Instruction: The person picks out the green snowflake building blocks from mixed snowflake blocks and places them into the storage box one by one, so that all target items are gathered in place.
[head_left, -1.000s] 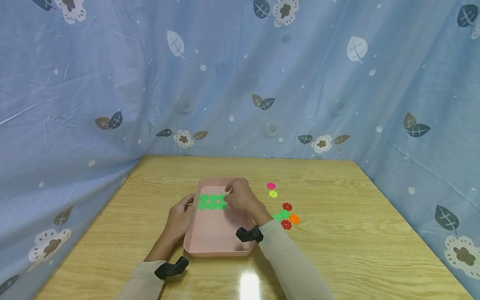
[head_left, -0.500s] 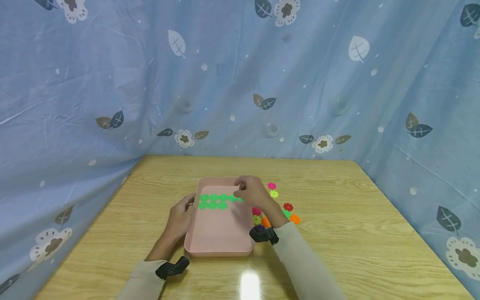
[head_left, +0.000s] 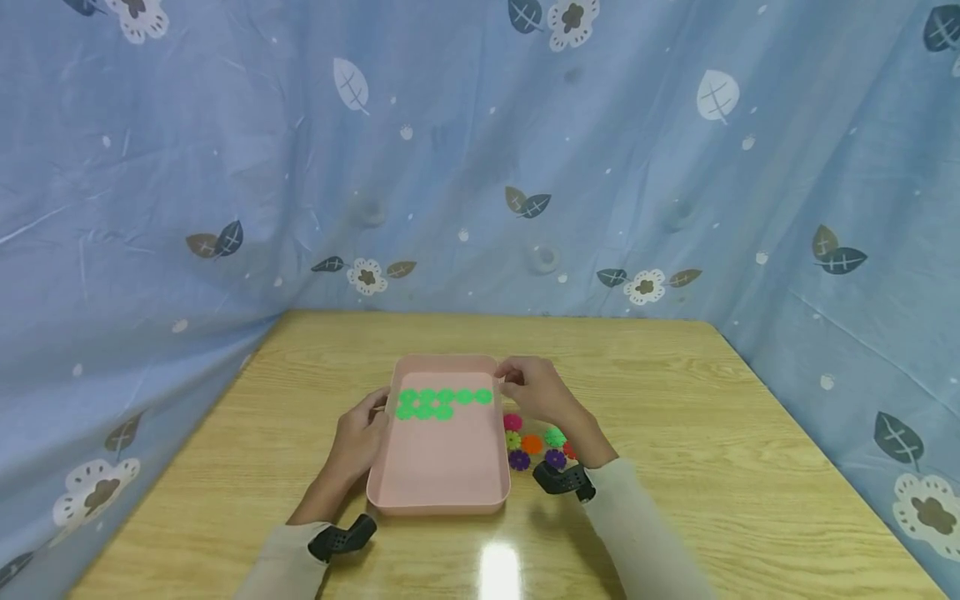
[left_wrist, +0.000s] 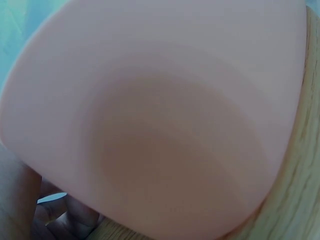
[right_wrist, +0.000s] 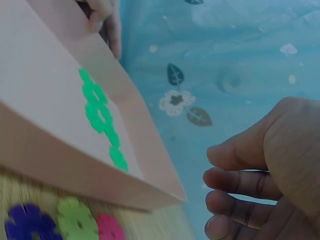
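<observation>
A pink tray [head_left: 438, 475] lies on the table; inside it, green snowflake discs [head_left: 446, 397] form one longer row across the far part and a shorter row nearer. My left hand [head_left: 362, 433] holds the tray's left side, its fingers at the rim; the left wrist view is mostly filled by the tray wall [left_wrist: 200, 60]. Just outside the far right rim is my right hand [head_left: 542, 392]. The right wrist view shows its fingers [right_wrist: 242, 182] loosely bent, apart from the thumb, nothing between them.
Loose discs lie on the table right of the tray, among them a pink one [head_left: 513, 422], an orange one [head_left: 532, 444], a purple one [head_left: 519, 460] and a green one [head_left: 555, 437]. My right forearm covers part of this group. A patterned blue curtain [head_left: 465, 167] hangs behind the table.
My right hand has moved right, from over the green discs to outside the tray's right rim. Two more green discs now show in the far row. The left hand stays at the tray.
</observation>
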